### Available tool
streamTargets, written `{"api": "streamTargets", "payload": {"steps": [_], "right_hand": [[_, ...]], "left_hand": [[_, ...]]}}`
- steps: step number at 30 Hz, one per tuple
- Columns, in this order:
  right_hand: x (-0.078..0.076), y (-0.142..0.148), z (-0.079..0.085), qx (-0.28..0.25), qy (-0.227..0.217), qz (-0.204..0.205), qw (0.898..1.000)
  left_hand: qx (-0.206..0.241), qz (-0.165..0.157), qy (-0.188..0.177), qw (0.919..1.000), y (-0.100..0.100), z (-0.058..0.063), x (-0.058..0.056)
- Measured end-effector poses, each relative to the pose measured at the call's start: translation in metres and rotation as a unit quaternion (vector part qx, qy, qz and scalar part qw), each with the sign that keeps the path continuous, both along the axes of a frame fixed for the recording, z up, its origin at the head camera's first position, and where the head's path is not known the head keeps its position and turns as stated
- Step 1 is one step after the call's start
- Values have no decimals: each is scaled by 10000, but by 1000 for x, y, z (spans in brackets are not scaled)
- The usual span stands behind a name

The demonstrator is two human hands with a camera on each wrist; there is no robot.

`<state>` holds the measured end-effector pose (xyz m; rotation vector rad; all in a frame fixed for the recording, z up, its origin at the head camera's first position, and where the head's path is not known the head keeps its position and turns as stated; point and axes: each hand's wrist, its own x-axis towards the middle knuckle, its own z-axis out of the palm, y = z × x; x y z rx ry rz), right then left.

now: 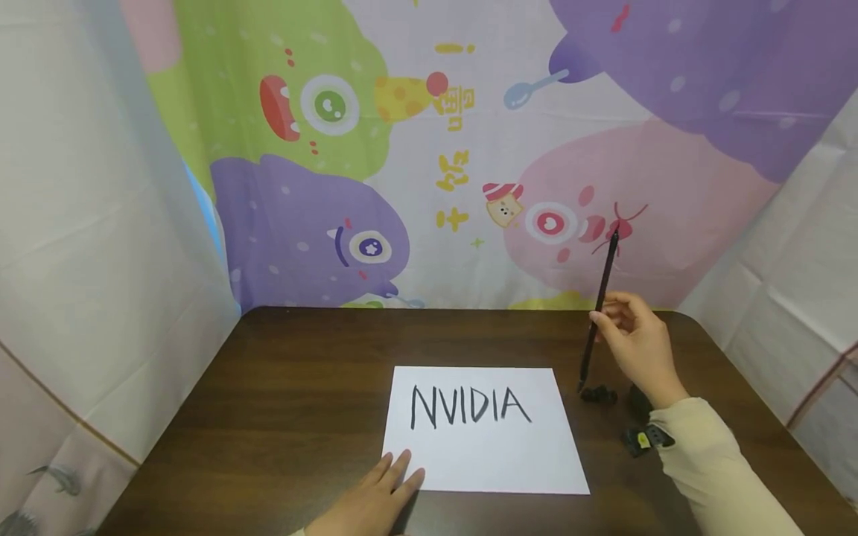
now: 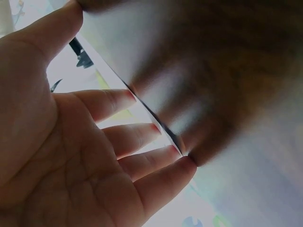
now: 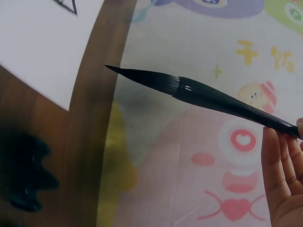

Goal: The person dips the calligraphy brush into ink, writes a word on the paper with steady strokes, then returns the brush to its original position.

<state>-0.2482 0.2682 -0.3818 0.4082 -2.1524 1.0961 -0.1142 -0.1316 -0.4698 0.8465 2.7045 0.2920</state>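
Note:
My right hand [image 1: 637, 342] pinches a black writing brush [image 1: 605, 275] by its handle, between thumb and fingers. The brush slants with its dark bristles downward; the right wrist view shows them drawn to a point, apart from the paper. Just beside the tip in the head view lies a dark, wavy brush rest [image 1: 599, 395], also at the left of the right wrist view. A white sheet of paper [image 1: 482, 461] bears "NVIDIA" in black strokes. On its lower left corner rest the spread fingers of my left hand [image 1: 369, 499].
The brown wooden table [image 1: 281, 417] ends at a cartoon-printed curtain [image 1: 429, 268], with pale cloth on both sides. Partly hidden by my right wrist is a dark rounded object [image 1: 640, 406]. A small black device [image 1: 637, 441] is strapped at that wrist.

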Motion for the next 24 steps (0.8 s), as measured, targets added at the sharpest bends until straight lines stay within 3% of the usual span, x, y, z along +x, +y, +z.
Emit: {"api": "streamTargets", "payload": {"steps": [11, 24], "right_hand": [[-15, 25, -2, 455, -307, -398, 9977], [-27, 42, -22, 724, -1314, -670, 9864]], "left_hand": [[3, -65, 158, 9999, -1, -1, 0], [-55, -8, 37, 10000, 0, 0, 1]]}}
